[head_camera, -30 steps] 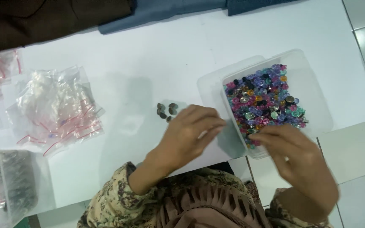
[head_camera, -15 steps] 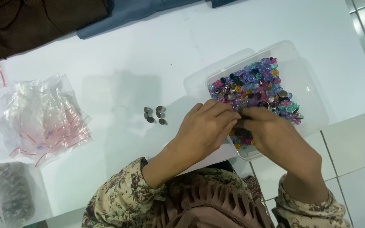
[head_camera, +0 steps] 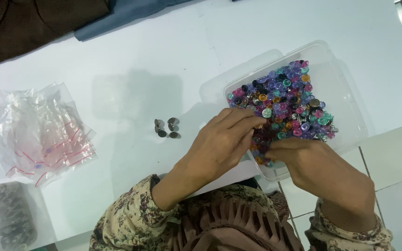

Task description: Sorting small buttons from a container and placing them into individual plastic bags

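Note:
A clear plastic tub (head_camera: 350, 111) on the white table holds a heap of small coloured buttons (head_camera: 284, 100) in purple, pink, teal and orange. My left hand (head_camera: 219, 146) reaches over the tub's near-left corner, its fingertips pinched together among the buttons. My right hand (head_camera: 319, 174) lies over the tub's front edge with its fingers curled into the pile, and its fingertips meet those of the left hand. What either hand pinches is hidden by the fingers. Several dark metal buttons (head_camera: 166, 128) lie together on the table left of the tub.
A heap of small clear zip bags with red strips (head_camera: 43, 135) lies at the left. A bag of dark pieces (head_camera: 8, 223) sits at the lower left. Dark brown cloth (head_camera: 38, 21) and blue-grey cloth (head_camera: 131, 16) lie along the far edge. Tiled floor (head_camera: 396, 167) shows at the right.
Both hands have come together at the tub's near-left corner. The left hand moved right from the table into the buttons, and the right hand shifted left to meet it.

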